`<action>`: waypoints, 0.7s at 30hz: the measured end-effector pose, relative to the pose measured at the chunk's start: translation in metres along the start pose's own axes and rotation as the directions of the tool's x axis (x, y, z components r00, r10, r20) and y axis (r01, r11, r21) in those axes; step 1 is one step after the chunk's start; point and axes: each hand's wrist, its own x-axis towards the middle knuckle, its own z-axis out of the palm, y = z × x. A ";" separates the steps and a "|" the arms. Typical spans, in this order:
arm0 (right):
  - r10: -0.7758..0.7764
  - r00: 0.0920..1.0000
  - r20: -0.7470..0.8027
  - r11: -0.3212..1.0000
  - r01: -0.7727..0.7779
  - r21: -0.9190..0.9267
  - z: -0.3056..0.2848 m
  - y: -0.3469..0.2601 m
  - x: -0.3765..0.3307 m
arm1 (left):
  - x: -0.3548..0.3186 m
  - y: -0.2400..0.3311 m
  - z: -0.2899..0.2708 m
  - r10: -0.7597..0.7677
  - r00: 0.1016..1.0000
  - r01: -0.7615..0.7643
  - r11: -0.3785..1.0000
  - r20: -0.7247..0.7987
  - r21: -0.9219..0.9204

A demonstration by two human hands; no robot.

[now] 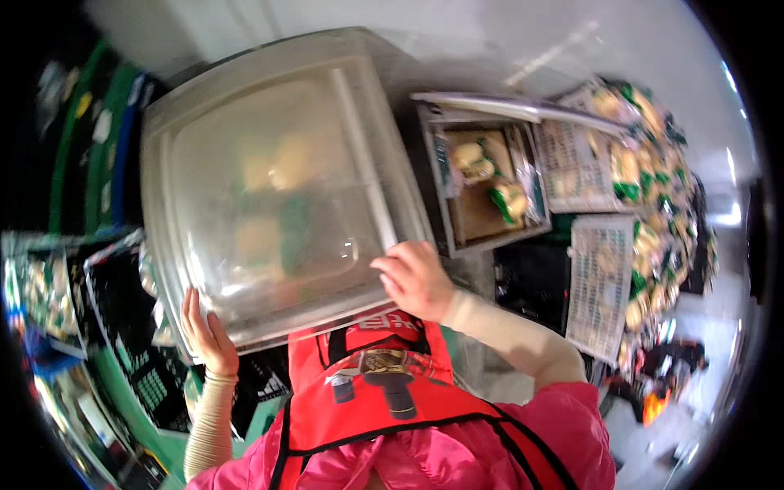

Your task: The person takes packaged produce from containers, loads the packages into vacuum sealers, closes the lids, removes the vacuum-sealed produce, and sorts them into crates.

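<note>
A large clear domed lid fills the left and middle of the view, in front of me. Blurred yellowish and green shapes show through it. My left hand grips the lid's near left corner, fingers up along the side and thumb apart. At the lid's near right edge is my right hand, its fingers curled over the rim. Right of the lid stands an open metal-framed chamber. Two see-through packs with pale yellow contents and green markings, a far pack and a nearer pack, lie inside it.
White slatted crates and heaped yellow-and-green packs stand at the right. Dark crates sit on the left, beside green and blue stacked crates. Another person in orange is far off at the lower right.
</note>
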 end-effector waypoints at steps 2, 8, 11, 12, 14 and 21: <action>0.005 1.000 0.013 0.999 -0.004 -0.044 0.036 0.014 -0.013 | -0.015 -0.022 0.029 0.099 0.992 -0.096 0.994 -0.077 0.045; 0.048 0.998 0.050 0.997 -0.045 -0.061 0.033 0.017 -0.017 | -0.013 -0.034 0.041 0.060 0.998 -0.058 0.994 0.015 -0.088; 0.029 0.999 0.016 0.999 -0.029 -0.019 0.036 0.016 -0.015 | -0.018 -0.035 0.036 0.031 0.999 -0.028 0.992 0.025 -0.125; 0.023 0.999 0.023 1.000 -0.022 -0.013 0.036 0.016 -0.014 | -0.019 -0.035 0.034 0.016 1.000 -0.012 0.988 0.024 -0.151; 0.006 0.999 -0.033 1.000 -0.006 0.006 0.038 0.017 -0.013 | -0.023 -0.048 0.035 0.051 0.998 -0.045 0.985 0.034 -0.164; 0.017 0.996 -0.093 0.999 -0.014 0.032 0.036 0.020 -0.019 | 0.020 -0.010 0.024 0.138 0.990 -0.138 0.990 0.037 0.005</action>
